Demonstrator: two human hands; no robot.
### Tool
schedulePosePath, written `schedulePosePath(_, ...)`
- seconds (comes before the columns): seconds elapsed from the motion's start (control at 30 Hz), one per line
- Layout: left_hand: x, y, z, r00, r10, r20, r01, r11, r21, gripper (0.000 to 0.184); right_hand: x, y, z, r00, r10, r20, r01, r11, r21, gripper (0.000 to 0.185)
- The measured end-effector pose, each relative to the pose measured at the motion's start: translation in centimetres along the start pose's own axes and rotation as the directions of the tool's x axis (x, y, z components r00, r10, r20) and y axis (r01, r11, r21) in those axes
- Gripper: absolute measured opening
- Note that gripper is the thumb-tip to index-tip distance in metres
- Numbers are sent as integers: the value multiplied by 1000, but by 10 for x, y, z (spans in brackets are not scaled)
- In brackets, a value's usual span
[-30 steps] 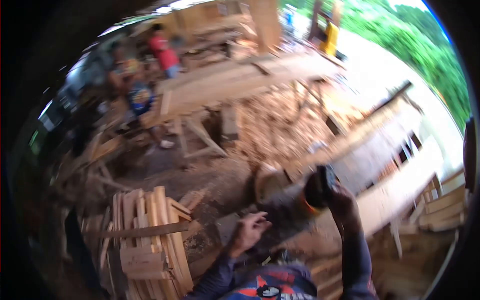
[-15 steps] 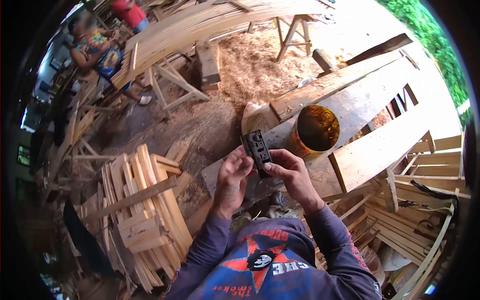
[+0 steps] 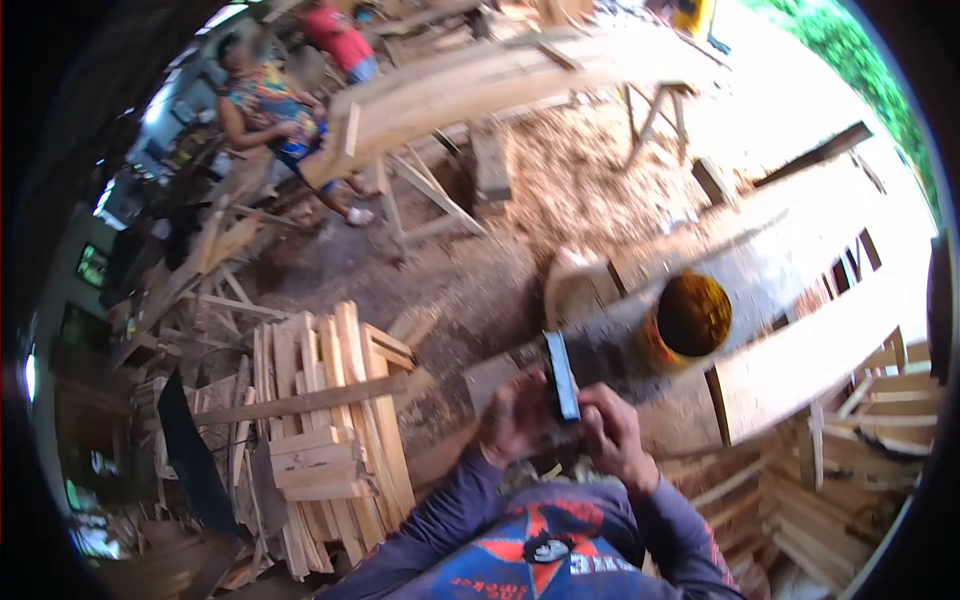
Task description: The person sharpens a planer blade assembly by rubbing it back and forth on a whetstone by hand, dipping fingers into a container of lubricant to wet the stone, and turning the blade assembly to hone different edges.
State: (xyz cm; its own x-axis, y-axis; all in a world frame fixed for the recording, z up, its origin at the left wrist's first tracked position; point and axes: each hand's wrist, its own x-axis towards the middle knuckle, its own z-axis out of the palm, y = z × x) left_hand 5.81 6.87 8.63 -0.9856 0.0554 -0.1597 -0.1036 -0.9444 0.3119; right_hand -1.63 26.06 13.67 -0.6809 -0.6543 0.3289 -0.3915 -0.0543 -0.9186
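A small, narrow metal piece stands between my hands, with a pale bluish face toward me and a dark edge on its left. My left hand is curled against its dark left side, its fingertips blurred and partly hidden. On the other side my right hand is closed, with thumb and fingers at its lower right edge. Just beyond, a round open tin with a dark inside and yellow-orange stains stands on a grey, worn board.
Stacked wood strips lie to my left with a crosswise slat. A pale plank lies to the right. Farther off, a person in a colourful shirt stands by long boards on trestles. Shavings cover the ground.
The metal piece has turned from its slotted black face to its pale narrow face. My view has shifted, so the tin and boards sit lower and farther right.
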Motion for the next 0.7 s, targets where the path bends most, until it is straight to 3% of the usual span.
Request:
schedulePosePath(0.07,2,-1,4,991,12,134,-3,998,-70,42,1,1,1,996,-86,-12,84,991,-103,19)
schedulePosePath(0.23,-2,-16,9,986,63,157,-44,991,-123,39,-1,8,10,949,-308,-66,274,911,-307,21)
schedulePosePath(0.37,-3,-29,-16,990,-3,143,32,979,-202,36,1,8,13,962,-264,-72,224,912,-344,26)
schedulePosePath(0.4,0,-27,-17,994,-29,101,50,977,-209,37,1,11,12,963,-263,-59,233,921,-313,25)
schedulePosePath(0.43,-2,-26,-7,997,-9,81,24,983,-180,25,0,11,11,958,-281,-64,244,909,-337,25)
schedulePosePath(0.53,-9,-16,16,991,7,130,18,982,-191,24,-1,8,15,945,-319,-76,279,903,-327,27)
schedulePosePath(0.63,-13,-16,22,983,73,168,-40,981,-192,26,-6,17,20,966,-196,-170,180,978,-108,26)
schedulePosePath(0.7,-16,-21,14,972,106,209,-54,969,-242,33,-5,25,26,960,-216,-179,202,975,-95,30)
